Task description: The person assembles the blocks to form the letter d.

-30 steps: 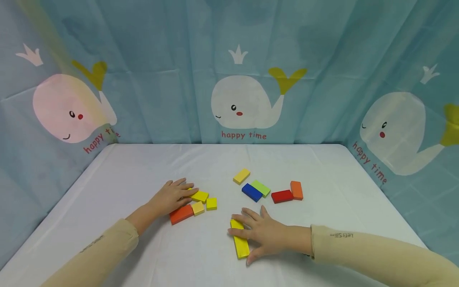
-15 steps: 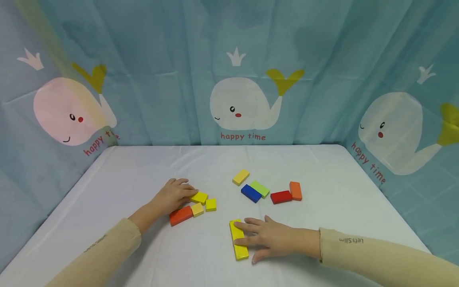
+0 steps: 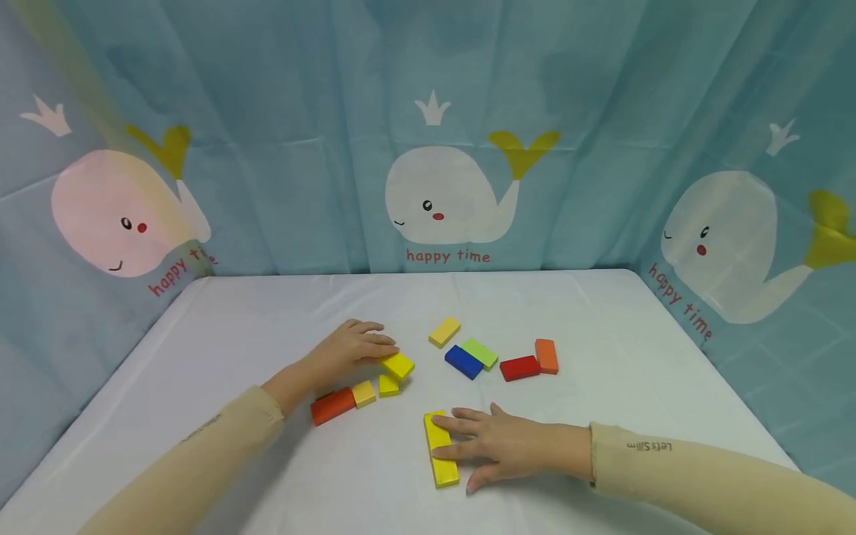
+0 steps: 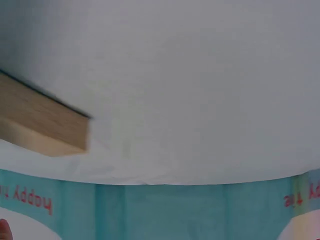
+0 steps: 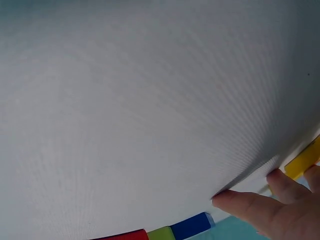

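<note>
Near the frame's centre, the left hand pinches a short yellow block at its right, while lower down, the right hand, fingers spread, touches a long yellow block at its left.

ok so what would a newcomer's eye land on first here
Likely the three whale prints across the blue-green curtain behind and beside the white table. Then the left hand pinching a shorter yellow block left of centre, and the right hand touching a longer yellow block nearer the front.
</note>
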Demonstrator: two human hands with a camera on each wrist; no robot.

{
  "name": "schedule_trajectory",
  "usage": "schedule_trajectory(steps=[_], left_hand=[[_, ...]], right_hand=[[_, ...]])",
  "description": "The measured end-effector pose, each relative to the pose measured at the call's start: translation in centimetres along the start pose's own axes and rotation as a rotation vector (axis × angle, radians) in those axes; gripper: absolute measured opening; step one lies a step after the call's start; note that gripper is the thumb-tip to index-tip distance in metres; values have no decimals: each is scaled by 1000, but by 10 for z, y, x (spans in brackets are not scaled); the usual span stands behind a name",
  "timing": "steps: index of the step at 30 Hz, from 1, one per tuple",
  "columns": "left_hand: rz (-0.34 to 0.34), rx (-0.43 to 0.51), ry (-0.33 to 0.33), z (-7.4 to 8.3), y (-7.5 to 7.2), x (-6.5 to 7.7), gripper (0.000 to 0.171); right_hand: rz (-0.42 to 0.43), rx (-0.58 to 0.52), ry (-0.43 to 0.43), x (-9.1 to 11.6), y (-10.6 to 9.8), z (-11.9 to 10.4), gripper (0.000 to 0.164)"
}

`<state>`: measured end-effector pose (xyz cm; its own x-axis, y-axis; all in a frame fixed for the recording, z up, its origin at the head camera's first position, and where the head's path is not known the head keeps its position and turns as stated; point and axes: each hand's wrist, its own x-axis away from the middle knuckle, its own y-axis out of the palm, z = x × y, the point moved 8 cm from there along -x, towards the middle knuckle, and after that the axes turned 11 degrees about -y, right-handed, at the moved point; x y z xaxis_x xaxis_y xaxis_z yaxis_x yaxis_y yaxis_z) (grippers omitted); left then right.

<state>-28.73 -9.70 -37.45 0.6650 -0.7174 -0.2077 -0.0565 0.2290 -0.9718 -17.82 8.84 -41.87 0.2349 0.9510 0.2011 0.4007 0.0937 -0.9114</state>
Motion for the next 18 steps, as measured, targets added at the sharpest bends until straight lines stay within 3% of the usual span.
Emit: schedule_trajectory(steps=[5, 8, 13, 18], left_hand=[[-51, -31, 112, 21, 17, -16, 37], [-123, -59, 134, 29, 28, -24, 36], [-241, -129, 67, 37, 36, -31, 40], [-133, -285, -70, 51, 27, -25, 38]], right_hand=[[-9, -15, 6, 0, 0, 1, 60], [-14, -19, 7, 0, 0, 1, 60], [-19, -29, 12, -1, 0, 1, 60], [-29, -20, 23, -1, -2, 1, 60]])
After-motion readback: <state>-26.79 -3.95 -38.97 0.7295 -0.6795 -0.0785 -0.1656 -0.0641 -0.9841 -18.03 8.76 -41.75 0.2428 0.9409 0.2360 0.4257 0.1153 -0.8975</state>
